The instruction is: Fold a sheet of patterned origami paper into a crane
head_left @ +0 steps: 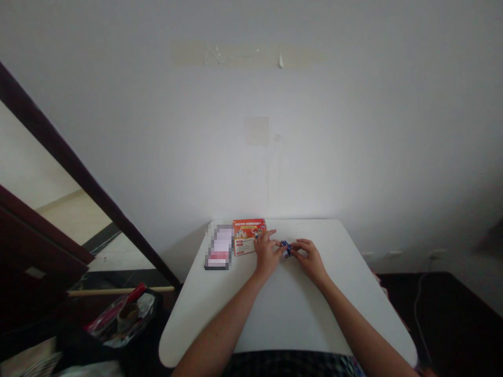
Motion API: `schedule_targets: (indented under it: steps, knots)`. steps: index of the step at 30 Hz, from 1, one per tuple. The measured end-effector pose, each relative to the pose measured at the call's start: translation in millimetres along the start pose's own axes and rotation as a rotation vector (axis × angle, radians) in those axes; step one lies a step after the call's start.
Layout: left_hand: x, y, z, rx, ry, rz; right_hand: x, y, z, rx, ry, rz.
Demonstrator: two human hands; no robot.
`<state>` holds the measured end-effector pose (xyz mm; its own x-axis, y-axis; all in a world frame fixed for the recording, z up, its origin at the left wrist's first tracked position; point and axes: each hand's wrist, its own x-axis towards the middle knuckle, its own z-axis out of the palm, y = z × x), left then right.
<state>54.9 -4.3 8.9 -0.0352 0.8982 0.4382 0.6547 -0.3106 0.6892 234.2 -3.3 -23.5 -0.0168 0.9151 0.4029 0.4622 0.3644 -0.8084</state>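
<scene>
A small dark-blue and white piece (286,248), too small to name, is pinched between the fingertips of both hands just above or on the white table (288,314). My left hand (268,252) grips its left side with thumb and forefinger, the other fingers stretched toward the box. On the right side, the fingertips of my right hand (309,255) close on the same piece. Partly behind my left hand lies a flat red and white printed box (244,245). Fingers cover much of the piece.
A phone-like flat object (219,248), blurred out by pixels, lies left of the box. The table's far edge meets a pale wall (346,131). On the floor at left stands a dark bag (133,314) with assorted things in it. A cable (418,303) hangs at right.
</scene>
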Motion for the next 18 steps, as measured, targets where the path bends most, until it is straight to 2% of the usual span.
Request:
schedule_targets:
  steps: [6, 13, 18]
  knots:
    - [3.0, 0.3, -2.8, -0.012, -0.042, -0.025, -0.5, -2.4, 0.6, -0.038, -0.026, -0.027]
    - [1.9, -1.8, -0.8, 0.016, 0.033, -0.036, -2.0, -5.2, -0.9, -0.051, -0.010, -0.049]
    - [3.2, -0.8, -4.0, 0.024, 0.001, -0.052, -2.6, -5.6, -0.9, -0.032, 0.024, -0.033]
